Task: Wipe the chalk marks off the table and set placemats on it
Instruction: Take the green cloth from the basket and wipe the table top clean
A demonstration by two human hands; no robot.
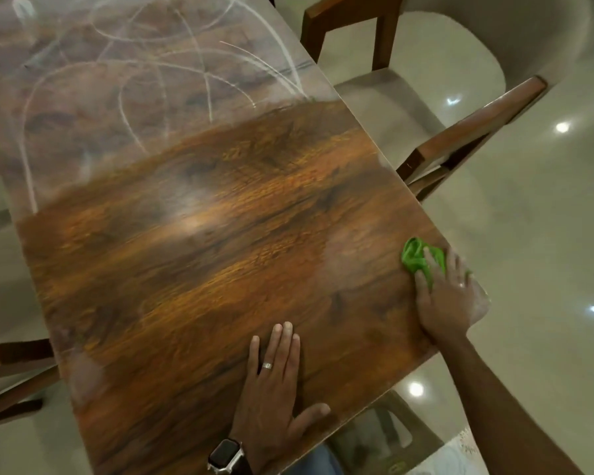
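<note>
A dark wooden table (192, 255) fills the view. White chalk marks (144, 80) loop across its far half; the near half shows bare glossy wood. My right hand (443, 296) presses a crumpled green cloth (417, 257) onto the table near its right corner, fingers spread over the cloth. My left hand (275, 389) rests flat on the near part of the table, fingers straight, with a ring and a wristwatch. No placemats are in view.
A cushioned chair with wooden arms (460, 132) stands close to the table's right edge. Part of another chair (11, 375) shows at the left. A shiny tiled floor (546, 234) surrounds the table. A faint chalk smear remains near the table's near-left edge.
</note>
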